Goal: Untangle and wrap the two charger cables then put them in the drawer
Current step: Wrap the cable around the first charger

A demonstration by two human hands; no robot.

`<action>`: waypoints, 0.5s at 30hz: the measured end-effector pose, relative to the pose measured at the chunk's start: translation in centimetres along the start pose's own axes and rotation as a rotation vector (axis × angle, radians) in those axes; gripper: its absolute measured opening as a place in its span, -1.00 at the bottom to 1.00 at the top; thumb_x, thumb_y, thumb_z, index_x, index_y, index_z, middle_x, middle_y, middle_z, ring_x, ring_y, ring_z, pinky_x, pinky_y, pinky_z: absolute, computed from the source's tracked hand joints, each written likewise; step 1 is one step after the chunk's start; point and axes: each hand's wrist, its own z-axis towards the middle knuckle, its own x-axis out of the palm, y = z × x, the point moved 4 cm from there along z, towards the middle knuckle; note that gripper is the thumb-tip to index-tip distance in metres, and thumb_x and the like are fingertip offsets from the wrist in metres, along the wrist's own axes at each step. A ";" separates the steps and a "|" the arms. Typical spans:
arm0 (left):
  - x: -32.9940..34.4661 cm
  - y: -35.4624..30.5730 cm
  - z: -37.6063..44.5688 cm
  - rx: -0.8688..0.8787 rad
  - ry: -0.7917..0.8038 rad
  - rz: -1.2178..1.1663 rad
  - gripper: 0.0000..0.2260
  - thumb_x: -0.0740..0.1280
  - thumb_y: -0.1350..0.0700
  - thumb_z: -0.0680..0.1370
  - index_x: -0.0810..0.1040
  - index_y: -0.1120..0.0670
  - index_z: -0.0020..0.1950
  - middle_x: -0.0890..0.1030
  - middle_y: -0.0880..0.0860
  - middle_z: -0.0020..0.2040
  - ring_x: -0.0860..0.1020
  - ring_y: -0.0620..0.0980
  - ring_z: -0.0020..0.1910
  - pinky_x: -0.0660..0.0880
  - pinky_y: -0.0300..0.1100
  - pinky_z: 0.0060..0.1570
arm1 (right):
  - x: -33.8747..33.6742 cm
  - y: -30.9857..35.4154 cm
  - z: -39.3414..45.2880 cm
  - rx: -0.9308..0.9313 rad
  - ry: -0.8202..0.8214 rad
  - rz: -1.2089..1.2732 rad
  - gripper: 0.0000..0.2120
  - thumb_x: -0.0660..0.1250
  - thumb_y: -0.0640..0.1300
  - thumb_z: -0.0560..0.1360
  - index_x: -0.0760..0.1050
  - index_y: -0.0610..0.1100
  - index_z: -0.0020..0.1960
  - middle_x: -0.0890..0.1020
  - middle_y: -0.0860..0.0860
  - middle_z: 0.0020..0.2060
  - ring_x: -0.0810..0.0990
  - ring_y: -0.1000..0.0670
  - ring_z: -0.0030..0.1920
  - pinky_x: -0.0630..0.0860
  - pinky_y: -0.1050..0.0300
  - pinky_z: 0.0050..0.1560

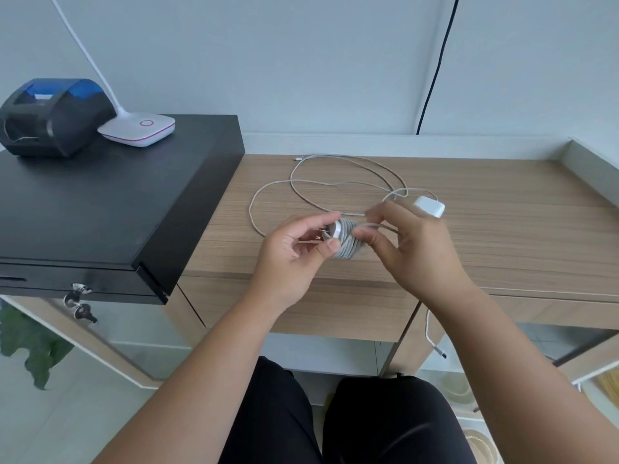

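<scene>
A: What are the fingers doing?

B: The left hand (294, 244) pinches the first charger (338, 233), prongs pointing left; the right hand (407, 244) pinches its cable (348, 249), coiled around the brick above the counter's (502, 236) front edge.

A: What's left?

B: The second charger (430, 206) lies loose towards the back edge, unwrapped. Its tail hangs over the front. Neither charger is stowed.

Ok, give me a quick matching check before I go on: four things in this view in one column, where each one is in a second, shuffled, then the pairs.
Things:
1. wrapped charger
2. second charger brick
3. receipt printer
4. loose cable end

Places:
A. on the black cash drawer
B. hanging below the desk edge
C. held between left hand and right hand
D. lying on the desk behind the right hand

Pairs: 1-C, 2-D, 3-A, 4-B
</scene>
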 end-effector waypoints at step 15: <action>3.4 0.6 -1.0 -0.283 -0.085 -0.453 -0.57 0.33 -0.01 0.48 0.48 0.09 0.32 0.66 0.02 0.01 0.63 0.01 -0.02 0.59 -0.14 -0.09 | 2.1 0.2 -1.2 0.356 -0.144 0.463 -0.81 0.30 -0.09 0.57 0.41 -0.08 -0.20 0.56 0.03 -0.34 0.47 0.17 -0.33 0.38 0.31 -0.28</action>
